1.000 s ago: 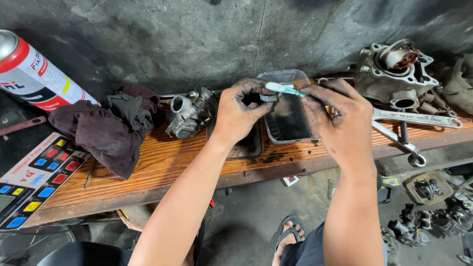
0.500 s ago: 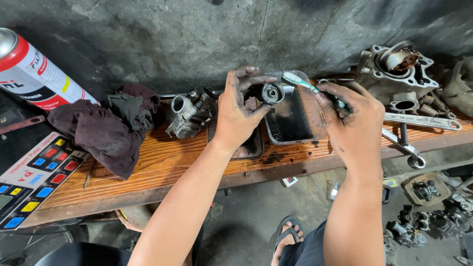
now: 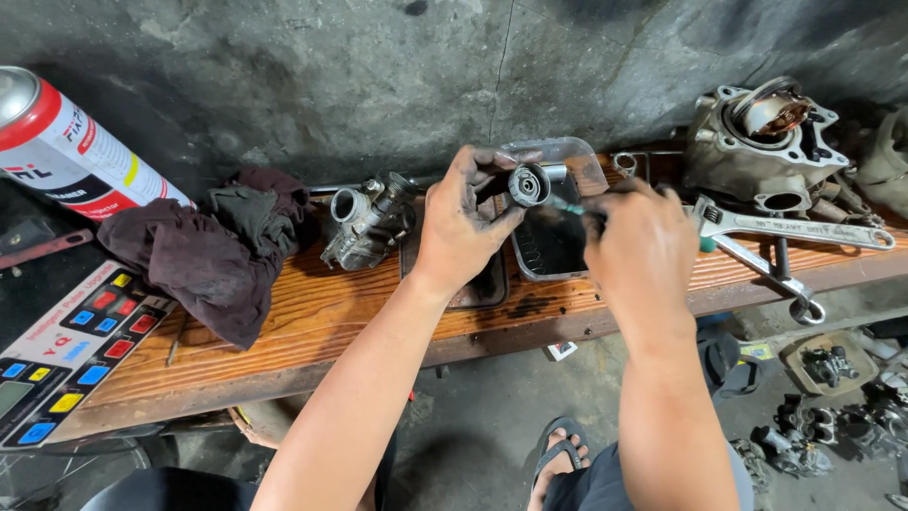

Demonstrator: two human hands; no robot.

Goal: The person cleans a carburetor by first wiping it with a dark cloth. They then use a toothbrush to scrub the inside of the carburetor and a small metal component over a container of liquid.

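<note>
Grey concrete wall at the back, w/ a long wooden surface (image 3: pixel 312 317) running along it, its front edge close to the person's legs.

Left hand (image 3: pixel 463 222) is lifted over the surface, fingers (image 3: pixel 470 170) curled tight round a small round metal part (image 3: pixel 528 185). The part's open end faces the right hand, prob. so the tool can get inside. Right hand (image 3: pixel 641 248) is closed round a thin tool w/ a green bit (image 3: pixel 570 206); its tip is at or just by the part's hole. Can't tell if it is really in.

Both hands sit above a clear plastic tray (image 3: pixel 558 237), so drips or bits would fall into it & not on the wood.

Carburetor (image 3: pixel 369 220) lies just left of the left hand, near the wall. Dark rag (image 3: pixel 203 251) is further left, spray can (image 3: pixel 66 142) past that. Wrench (image 3: pixel 790 227) & engine block (image 3: pixel 766 142) crowd the right side. Panel w/ coloured buttons (image 3: pixel 66 355) fills the left corner.

Not much bare wood: a strip along the front edge, between rag & tray. Most free room is up in the air over the tray. Floor below has a sandal (image 3: pixel 558 454) & more small parts (image 3: pixel 823 397).
</note>
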